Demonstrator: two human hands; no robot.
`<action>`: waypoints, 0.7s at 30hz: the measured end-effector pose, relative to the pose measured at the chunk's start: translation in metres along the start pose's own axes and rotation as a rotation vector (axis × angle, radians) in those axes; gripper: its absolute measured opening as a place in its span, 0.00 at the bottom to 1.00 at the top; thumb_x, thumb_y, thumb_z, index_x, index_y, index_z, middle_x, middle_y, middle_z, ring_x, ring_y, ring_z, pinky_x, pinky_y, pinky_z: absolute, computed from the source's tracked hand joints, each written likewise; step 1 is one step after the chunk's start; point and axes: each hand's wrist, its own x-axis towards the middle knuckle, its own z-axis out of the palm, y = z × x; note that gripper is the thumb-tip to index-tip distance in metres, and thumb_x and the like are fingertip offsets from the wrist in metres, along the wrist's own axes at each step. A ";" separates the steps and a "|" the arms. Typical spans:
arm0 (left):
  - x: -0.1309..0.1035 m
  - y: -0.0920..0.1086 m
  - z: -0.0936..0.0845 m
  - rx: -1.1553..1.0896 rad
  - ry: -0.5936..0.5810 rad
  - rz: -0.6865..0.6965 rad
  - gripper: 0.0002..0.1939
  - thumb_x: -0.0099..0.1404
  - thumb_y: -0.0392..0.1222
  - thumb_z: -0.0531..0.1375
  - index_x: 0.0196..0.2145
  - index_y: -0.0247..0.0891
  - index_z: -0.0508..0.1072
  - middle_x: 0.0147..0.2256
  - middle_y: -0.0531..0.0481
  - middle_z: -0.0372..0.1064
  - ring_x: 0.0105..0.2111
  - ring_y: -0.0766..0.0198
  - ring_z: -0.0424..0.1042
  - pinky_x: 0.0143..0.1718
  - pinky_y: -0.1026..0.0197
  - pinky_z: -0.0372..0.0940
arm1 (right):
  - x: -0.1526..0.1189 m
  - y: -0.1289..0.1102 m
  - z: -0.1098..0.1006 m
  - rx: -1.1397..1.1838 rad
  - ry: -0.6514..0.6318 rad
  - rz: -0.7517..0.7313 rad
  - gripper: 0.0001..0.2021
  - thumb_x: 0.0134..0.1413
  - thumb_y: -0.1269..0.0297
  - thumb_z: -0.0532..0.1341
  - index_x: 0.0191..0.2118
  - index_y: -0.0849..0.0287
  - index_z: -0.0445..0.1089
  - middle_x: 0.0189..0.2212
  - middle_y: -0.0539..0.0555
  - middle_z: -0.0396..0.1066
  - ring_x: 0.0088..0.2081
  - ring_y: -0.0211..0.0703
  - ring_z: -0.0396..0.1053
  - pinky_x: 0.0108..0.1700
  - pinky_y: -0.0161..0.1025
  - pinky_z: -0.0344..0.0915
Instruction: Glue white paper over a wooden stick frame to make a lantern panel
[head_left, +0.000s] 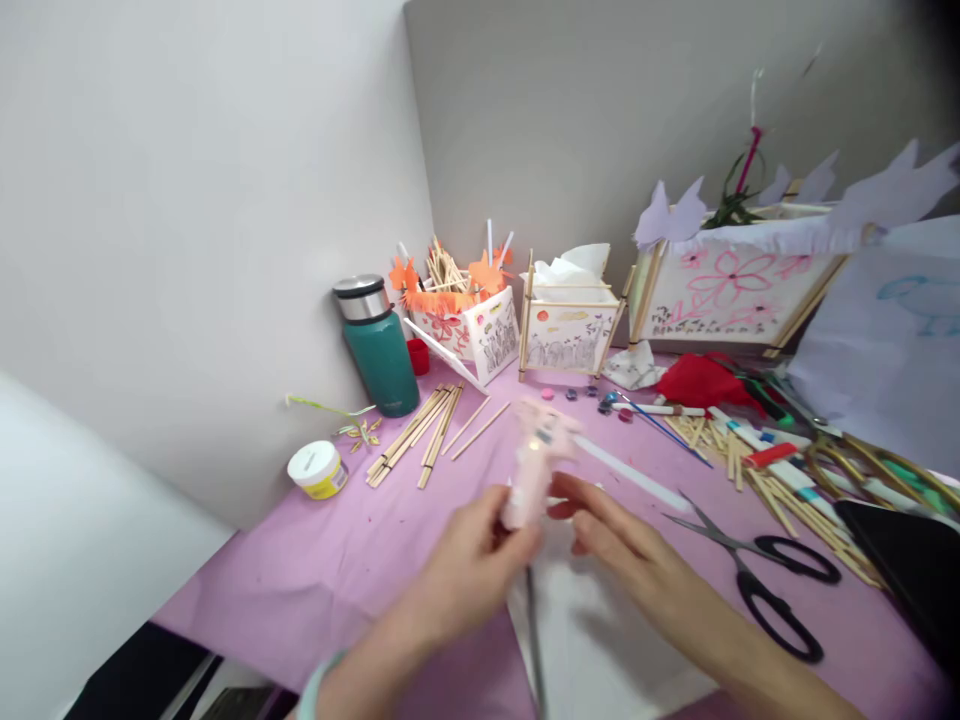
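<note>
My left hand (480, 550) is wrapped around the handle of a pale pink hot glue gun (531, 475), somewhat blurred. A black cord (534, 640) runs down from the handle. From the gun's right side a whitish glue stick (634, 475) reaches out over the table. My right hand (615, 535) is close beside the handle, its fingers bent and apart; whether the fingertips touch the gun I cannot tell. Under both hands lies a white sheet (600, 640). Black-handled scissors (750, 560) rest with blades parted, right of my right hand.
Bamboo sticks (420, 430), a white-lidded tub (319, 470) and a green bottle (381, 350) stand or lie left. Decorated paper boxes (566, 335) line the wall. Markers, loose sticks (787, 510), red cloth (701, 380) and a black flat object (900, 570) crowd the right.
</note>
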 end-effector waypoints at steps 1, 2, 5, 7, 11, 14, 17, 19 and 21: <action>-0.002 -0.007 -0.015 0.101 0.083 -0.039 0.12 0.63 0.49 0.52 0.35 0.38 0.66 0.26 0.56 0.60 0.26 0.67 0.60 0.26 0.65 0.54 | -0.002 0.003 -0.004 -0.086 0.003 0.009 0.26 0.57 0.44 0.54 0.56 0.53 0.64 0.52 0.56 0.68 0.46 0.48 0.69 0.45 0.42 0.67; -0.003 -0.015 -0.030 0.245 0.172 -0.087 0.12 0.64 0.50 0.51 0.33 0.38 0.66 0.25 0.55 0.60 0.25 0.66 0.61 0.26 0.64 0.53 | -0.004 0.006 -0.009 -0.169 0.042 0.017 0.25 0.57 0.44 0.55 0.54 0.53 0.66 0.50 0.55 0.69 0.44 0.47 0.69 0.41 0.41 0.68; -0.003 -0.040 -0.072 0.617 0.341 -0.231 0.13 0.63 0.50 0.51 0.33 0.39 0.67 0.26 0.51 0.66 0.27 0.60 0.66 0.27 0.62 0.52 | -0.008 0.017 -0.029 -0.409 0.202 -0.011 0.20 0.57 0.46 0.54 0.47 0.53 0.69 0.41 0.54 0.72 0.38 0.46 0.70 0.36 0.40 0.66; -0.001 -0.053 -0.089 0.779 0.352 -0.313 0.14 0.64 0.49 0.48 0.36 0.38 0.68 0.27 0.47 0.70 0.30 0.56 0.70 0.28 0.61 0.54 | -0.011 0.025 -0.041 -0.570 0.269 -0.046 0.18 0.58 0.48 0.52 0.45 0.54 0.70 0.39 0.54 0.73 0.36 0.46 0.70 0.37 0.41 0.65; -0.002 -0.053 -0.099 1.063 0.321 -0.446 0.20 0.66 0.53 0.47 0.39 0.34 0.69 0.33 0.37 0.74 0.36 0.46 0.73 0.29 0.57 0.57 | -0.018 0.039 -0.056 -0.926 0.340 -0.060 0.15 0.59 0.54 0.51 0.41 0.55 0.70 0.39 0.54 0.73 0.39 0.48 0.71 0.38 0.42 0.62; -0.002 -0.035 -0.087 1.116 0.479 -0.410 0.24 0.67 0.55 0.47 0.47 0.34 0.68 0.35 0.37 0.74 0.35 0.44 0.74 0.30 0.56 0.58 | -0.020 0.043 -0.055 -1.120 0.327 0.048 0.12 0.59 0.56 0.52 0.37 0.55 0.70 0.35 0.53 0.73 0.36 0.49 0.72 0.33 0.41 0.59; 0.009 -0.019 -0.060 0.927 0.343 -0.125 0.17 0.67 0.50 0.49 0.44 0.40 0.71 0.36 0.44 0.75 0.35 0.54 0.73 0.33 0.58 0.60 | -0.020 0.040 -0.048 -1.232 0.270 0.150 0.11 0.59 0.58 0.53 0.32 0.56 0.69 0.31 0.53 0.73 0.32 0.48 0.72 0.29 0.40 0.55; 0.023 -0.014 -0.035 0.813 0.102 0.062 0.13 0.67 0.45 0.50 0.36 0.40 0.73 0.37 0.47 0.74 0.37 0.58 0.72 0.37 0.60 0.60 | -0.019 0.036 -0.043 -1.273 0.245 0.161 0.10 0.59 0.60 0.54 0.31 0.57 0.68 0.30 0.54 0.73 0.32 0.49 0.72 0.28 0.39 0.53; 0.040 -0.012 -0.010 0.811 0.032 0.139 0.13 0.66 0.41 0.50 0.36 0.38 0.74 0.37 0.44 0.73 0.39 0.56 0.71 0.38 0.59 0.60 | -0.018 0.033 -0.038 -1.302 0.238 0.149 0.09 0.60 0.63 0.54 0.31 0.58 0.69 0.30 0.55 0.74 0.32 0.49 0.73 0.28 0.39 0.52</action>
